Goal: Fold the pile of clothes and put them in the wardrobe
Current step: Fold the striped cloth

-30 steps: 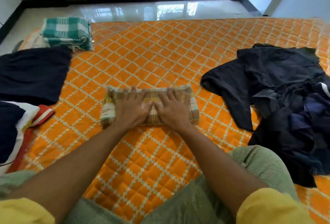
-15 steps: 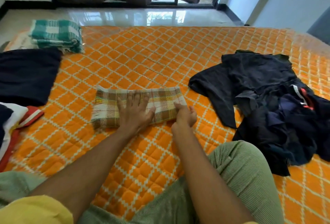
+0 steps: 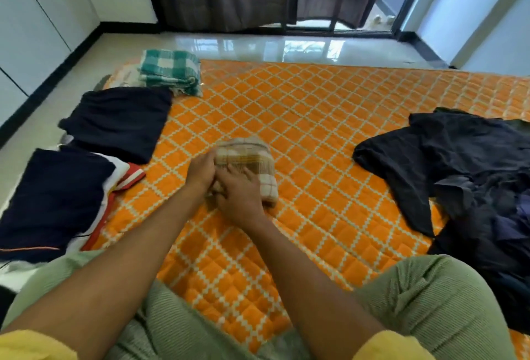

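Your beige-and-brown plaid cloth (image 3: 252, 155), folded into a thick, compact bundle, lies near the middle of the orange quilted mat (image 3: 315, 130) with pale diamond stitching, straight ahead of your knees. Your right hand (image 3: 238, 197) lies on top of the bundle's near end. Its fingers (image 3: 249, 176) are stretched out fairly flat across the fabric, pressing rather than clutching. Your left hand (image 3: 200, 171) meets the bundle's left side, just beside the right hand and touching it. Its fingertips are hidden against the cloth and the picture is blurred there, so you cannot tell whether it clasps the edge or only pushes on it. Most of the bundle shows beyond and to the right of both hands.

To your left sits a folded black garment (image 3: 120, 121). Nearer you, a folded navy garment (image 3: 54, 199) lies on a white-and-red piece (image 3: 126, 173). At the mat's far left corner is a folded green-and-white checked cloth (image 3: 169, 72). On your right a loose heap of dark clothes (image 3: 473, 181) sprawls over the mat, well apart from the bundle
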